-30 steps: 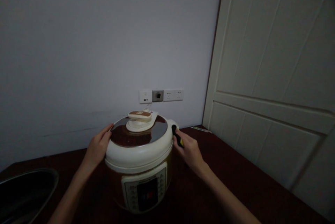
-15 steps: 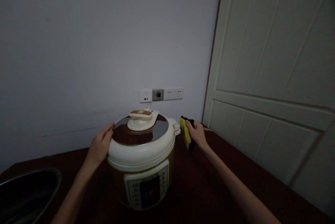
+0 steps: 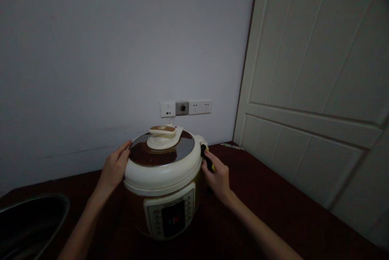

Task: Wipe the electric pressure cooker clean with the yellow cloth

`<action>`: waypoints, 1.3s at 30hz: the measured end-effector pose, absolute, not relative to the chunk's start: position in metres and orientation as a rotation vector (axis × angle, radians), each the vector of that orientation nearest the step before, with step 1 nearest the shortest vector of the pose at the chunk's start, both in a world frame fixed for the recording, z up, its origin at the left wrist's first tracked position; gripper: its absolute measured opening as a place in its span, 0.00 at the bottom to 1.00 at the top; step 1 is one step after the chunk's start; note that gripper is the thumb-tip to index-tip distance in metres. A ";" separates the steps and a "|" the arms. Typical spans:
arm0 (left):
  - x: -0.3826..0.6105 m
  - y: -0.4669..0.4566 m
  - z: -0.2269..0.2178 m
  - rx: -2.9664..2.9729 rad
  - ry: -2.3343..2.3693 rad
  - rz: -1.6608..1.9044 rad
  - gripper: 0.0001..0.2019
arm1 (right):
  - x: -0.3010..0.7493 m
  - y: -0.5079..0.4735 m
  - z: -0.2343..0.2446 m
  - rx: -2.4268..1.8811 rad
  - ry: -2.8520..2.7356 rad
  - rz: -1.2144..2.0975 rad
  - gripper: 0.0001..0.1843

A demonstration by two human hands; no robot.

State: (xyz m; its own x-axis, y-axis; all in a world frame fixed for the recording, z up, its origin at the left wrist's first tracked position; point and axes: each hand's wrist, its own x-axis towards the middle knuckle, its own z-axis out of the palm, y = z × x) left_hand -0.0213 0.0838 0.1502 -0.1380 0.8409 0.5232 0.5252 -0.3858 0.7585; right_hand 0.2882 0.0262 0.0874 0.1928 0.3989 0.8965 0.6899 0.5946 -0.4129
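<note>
no legible text, cooker panel (image 3: 170, 217) markings too blurred

One head-worn view looks forward and down, close onto the cooker (image 3: 162, 183).

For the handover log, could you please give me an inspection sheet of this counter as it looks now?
Surface: dark red countertop, dimly lit.
Job's things: pressure cooker upright, lid on, control panel facing the camera; yellow and black sponge against its right side by the lid rim.
Clutter: metal sink at the lower left; thin strip at the back by the door, too small to identify.
Hands: left hand laid open on the lid's left rim; right hand gripping the sponge.
Cables: nothing seen.
Surroundings: plain wall with a row of sockets behind the cooker; panelled door at the right.
</note>
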 end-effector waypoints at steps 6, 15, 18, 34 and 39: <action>-0.023 0.085 0.150 1.833 1.521 1.549 0.27 | 0.284 0.006 0.084 -1.164 -1.311 0.012 0.13; -0.022 0.083 0.152 1.833 1.562 1.512 0.29 | 0.317 0.011 0.088 -1.149 -1.217 0.039 0.17; -0.023 0.083 0.152 1.833 1.556 1.509 0.28 | 0.305 0.027 0.084 -1.033 -1.343 -0.032 0.19; -0.017 0.076 0.158 1.829 1.550 1.512 0.28 | 0.288 -0.011 0.106 -1.020 -1.354 -0.023 0.16; -0.016 0.073 0.158 1.826 1.565 1.512 0.29 | 0.290 0.044 0.162 -1.033 -1.446 -0.077 0.19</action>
